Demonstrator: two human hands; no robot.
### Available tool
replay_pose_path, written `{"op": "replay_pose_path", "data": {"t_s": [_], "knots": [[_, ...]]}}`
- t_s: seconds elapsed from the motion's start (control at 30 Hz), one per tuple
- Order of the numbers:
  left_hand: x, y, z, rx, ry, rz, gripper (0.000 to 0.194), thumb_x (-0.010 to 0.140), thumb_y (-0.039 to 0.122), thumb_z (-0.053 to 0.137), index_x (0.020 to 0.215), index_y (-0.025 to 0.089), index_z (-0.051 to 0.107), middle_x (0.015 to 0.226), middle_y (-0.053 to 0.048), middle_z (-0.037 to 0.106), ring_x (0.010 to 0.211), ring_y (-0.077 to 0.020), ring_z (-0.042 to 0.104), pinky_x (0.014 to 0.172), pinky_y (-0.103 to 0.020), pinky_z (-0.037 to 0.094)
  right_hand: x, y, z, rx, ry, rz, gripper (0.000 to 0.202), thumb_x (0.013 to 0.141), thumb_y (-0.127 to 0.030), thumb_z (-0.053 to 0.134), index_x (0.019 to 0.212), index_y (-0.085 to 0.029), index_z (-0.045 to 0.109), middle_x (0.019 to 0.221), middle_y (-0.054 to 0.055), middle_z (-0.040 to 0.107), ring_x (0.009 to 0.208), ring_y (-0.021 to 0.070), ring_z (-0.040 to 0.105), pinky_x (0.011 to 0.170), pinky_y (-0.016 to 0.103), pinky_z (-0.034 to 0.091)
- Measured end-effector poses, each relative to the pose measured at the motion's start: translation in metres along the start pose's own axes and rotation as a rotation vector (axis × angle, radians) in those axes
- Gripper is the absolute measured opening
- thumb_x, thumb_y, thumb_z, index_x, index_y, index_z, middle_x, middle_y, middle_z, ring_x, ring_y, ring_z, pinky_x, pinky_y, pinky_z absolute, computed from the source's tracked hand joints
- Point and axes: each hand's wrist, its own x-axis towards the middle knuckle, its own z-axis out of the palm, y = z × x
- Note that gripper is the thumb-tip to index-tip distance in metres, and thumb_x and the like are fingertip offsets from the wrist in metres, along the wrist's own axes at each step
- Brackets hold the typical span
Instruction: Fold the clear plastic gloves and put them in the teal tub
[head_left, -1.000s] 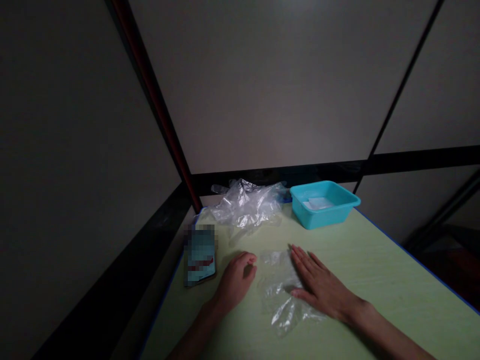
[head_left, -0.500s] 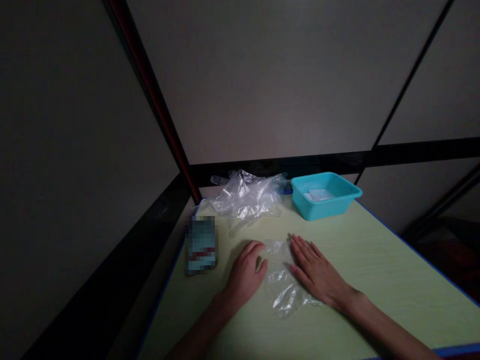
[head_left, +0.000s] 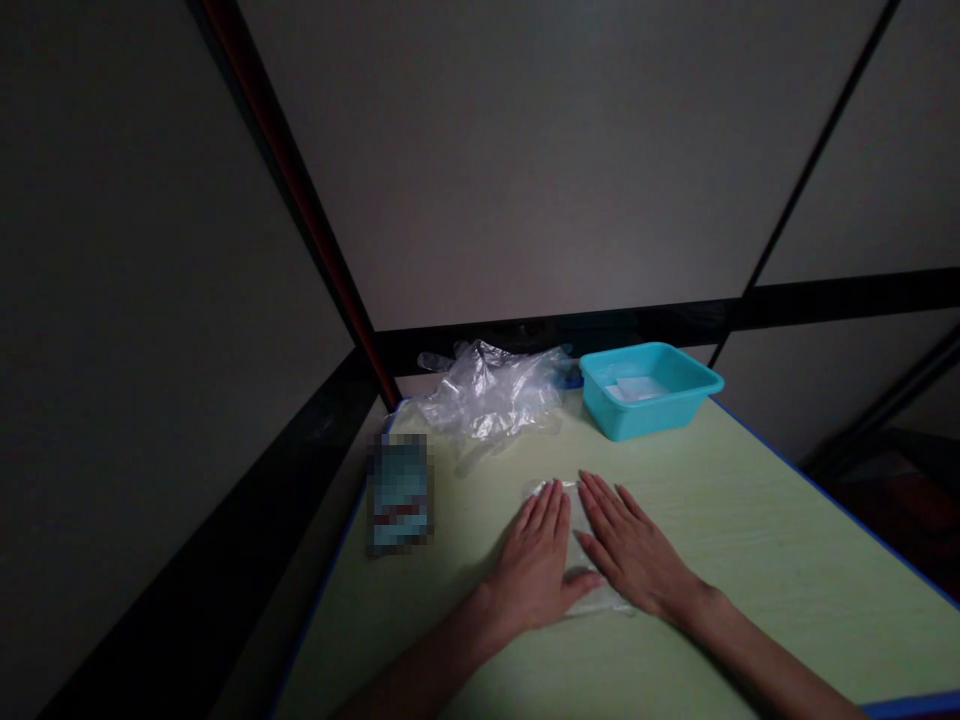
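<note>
A thin clear plastic piece (head_left: 579, 518) lies on the pale green table (head_left: 757, 540), mostly covered by both hands. Flat on its left part rests my left hand (head_left: 536, 560), fingers stretched out and the thumb pointing right. My right hand (head_left: 634, 550) lies flat over its right side, fingers extended and thumb apart. The fingertips of the two hands are close together near the far edge of the plastic. Neither hand grips anything.
A crumpled heap of clear plastic (head_left: 495, 395) lies at the table's back. Right of it stands a turquoise basin (head_left: 649, 412) with white paper-like pieces (head_left: 637, 388) inside. A pixelated greenish packet (head_left: 400, 495) lies at the left edge. Walls border the back and left.
My left hand has moved right onto the plastic and flattened, its fingers now straight. The plastic's near part is folded or covered now. My right hand has stayed almost in place.
</note>
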Motion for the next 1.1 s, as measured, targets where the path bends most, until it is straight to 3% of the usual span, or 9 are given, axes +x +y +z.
{"op": "replay_pose_path", "data": {"t_s": [0.3, 0.47, 0.57, 0.63, 0.7, 0.83, 0.97, 1.1], "knots": [[-0.017, -0.024, -0.01, -0.022, -0.032, -0.066, 0.079, 0.077, 0.058, 0.039, 0.133, 0.006, 0.02, 0.14, -0.017, 0.013, 0.129, -0.0257, 0.008, 0.104, -0.041, 0.016, 0.001, -0.002, -0.003, 0.101, -0.024, 0.037, 0.055, 0.089, -0.041, 0.025, 0.135, -0.009, 0.021, 0.139, 0.014, 0.021, 0.128, 0.0225, 0.017, 0.103, 0.042, 0.02], [-0.022, -0.03, -0.011, -0.109, 0.014, -0.081, 0.077, 0.076, 0.049, 0.047, 0.134, 0.009, 0.016, 0.141, -0.014, 0.009, 0.129, -0.0246, 0.006, 0.104, -0.04, 0.018, 0.002, 0.008, -0.012, 0.369, -0.027, 0.148, 0.054, 0.089, -0.042, 0.024, 0.135, -0.013, 0.02, 0.14, 0.011, 0.02, 0.127, 0.0206, 0.019, 0.102, 0.041, 0.025], [-0.024, -0.034, -0.015, -0.249, 0.068, -0.086, 0.066, 0.079, 0.036, 0.048, 0.134, 0.014, 0.019, 0.142, -0.011, 0.01, 0.129, -0.022, 0.009, 0.104, -0.039, 0.02, -0.007, 0.022, -0.031, 0.515, 0.064, 0.213, 0.045, 0.089, -0.04, 0.028, 0.127, -0.018, 0.037, 0.135, 0.009, 0.034, 0.121, 0.0208, 0.034, 0.098, 0.04, 0.032], [-0.024, -0.038, -0.018, -0.366, 0.126, -0.123, 0.054, 0.082, 0.029, 0.045, 0.131, 0.015, 0.026, 0.141, -0.01, 0.015, 0.129, -0.0203, 0.014, 0.104, -0.037, 0.021, -0.019, 0.031, -0.045, 0.52, 0.049, 0.131, 0.033, 0.089, -0.036, 0.032, 0.107, -0.02, 0.054, 0.121, 0.008, 0.049, 0.11, 0.0214, 0.046, 0.091, 0.038, 0.04], [-0.024, -0.04, -0.019, -0.483, 0.201, -0.164, 0.042, 0.083, 0.024, 0.041, 0.124, 0.015, 0.037, 0.138, -0.01, 0.025, 0.126, -0.0192, 0.022, 0.103, -0.036, 0.023, -0.034, 0.037, -0.057, 0.472, -0.001, 0.003, 0.03, 0.089, -0.033, 0.034, 0.098, -0.02, 0.059, 0.102, 0.009, 0.057, 0.096, 0.0202, 0.053, 0.081, 0.034, 0.045], [-0.022, -0.042, -0.02, -0.65, 0.297, -0.173, 0.029, 0.083, 0.02, 0.04, 0.111, 0.018, 0.049, 0.12, -0.008, 0.049, 0.113, -0.0183, 0.042, 0.098, -0.034, 0.031, -0.058, 0.035, -0.066, 0.296, -0.113, -0.173, 0.03, 0.09, -0.029, 0.033, 0.088, -0.022, 0.062, 0.082, 0.005, 0.061, 0.076, 0.0169, 0.056, 0.069, 0.032, 0.045], [-0.025, -0.041, -0.025, -0.739, 0.243, -0.122, 0.025, 0.081, 0.018, 0.041, 0.103, 0.019, 0.054, 0.11, -0.005, 0.057, 0.105, -0.0178, 0.048, 0.093, -0.032, 0.035, -0.066, 0.029, -0.06, 0.193, -0.183, -0.243, 0.032, 0.092, -0.028, 0.029, 0.092, -0.023, 0.06, 0.079, 0.001, 0.062, 0.072, 0.0162, 0.055, 0.067, 0.031, 0.042], [-0.029, -0.039, -0.028, -0.761, 0.178, -0.105, 0.024, 0.081, 0.018, 0.041, 0.1, 0.02, 0.056, 0.105, -0.004, 0.06, 0.1, -0.0177, 0.052, 0.091, -0.032, 0.036, -0.065, 0.025, -0.056, 0.203, -0.176, -0.27, 0.032, 0.091, -0.026, 0.029, 0.092, -0.025, 0.061, 0.082, 0.001, 0.063, 0.07, 0.016, 0.055, 0.067, 0.029, 0.041]]}}
